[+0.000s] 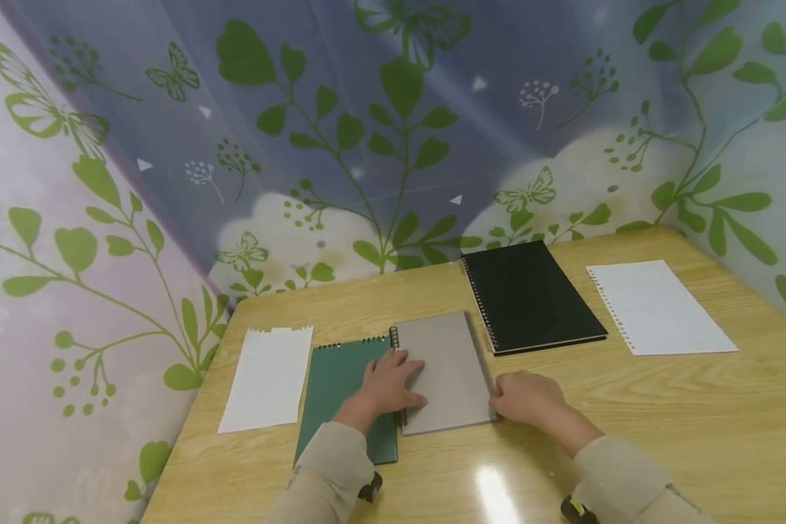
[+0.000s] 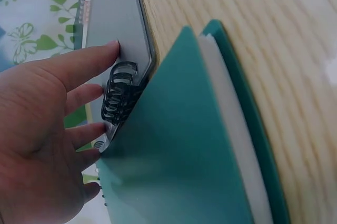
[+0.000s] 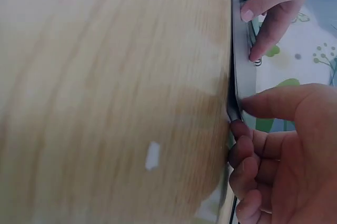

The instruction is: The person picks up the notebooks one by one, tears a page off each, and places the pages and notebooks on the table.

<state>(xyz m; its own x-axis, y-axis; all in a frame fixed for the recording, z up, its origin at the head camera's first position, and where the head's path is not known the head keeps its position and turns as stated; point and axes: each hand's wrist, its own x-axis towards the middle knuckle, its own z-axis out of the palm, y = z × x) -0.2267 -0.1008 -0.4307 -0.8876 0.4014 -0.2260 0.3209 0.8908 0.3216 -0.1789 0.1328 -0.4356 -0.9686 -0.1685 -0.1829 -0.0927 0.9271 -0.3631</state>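
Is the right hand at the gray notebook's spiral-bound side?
No, the right hand is at the edge of the gray notebook opposite its spiral binding.

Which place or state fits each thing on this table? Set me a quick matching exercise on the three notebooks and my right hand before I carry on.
1. grey notebook
2. green notebook
3. black notebook
4. right hand

A. immediately left of the grey notebook
B. by the grey notebook's near right corner
C. gripped at its right edge
D. farthest back of the three notebooks

Pairs: 1-C, 2-A, 3-D, 4-B
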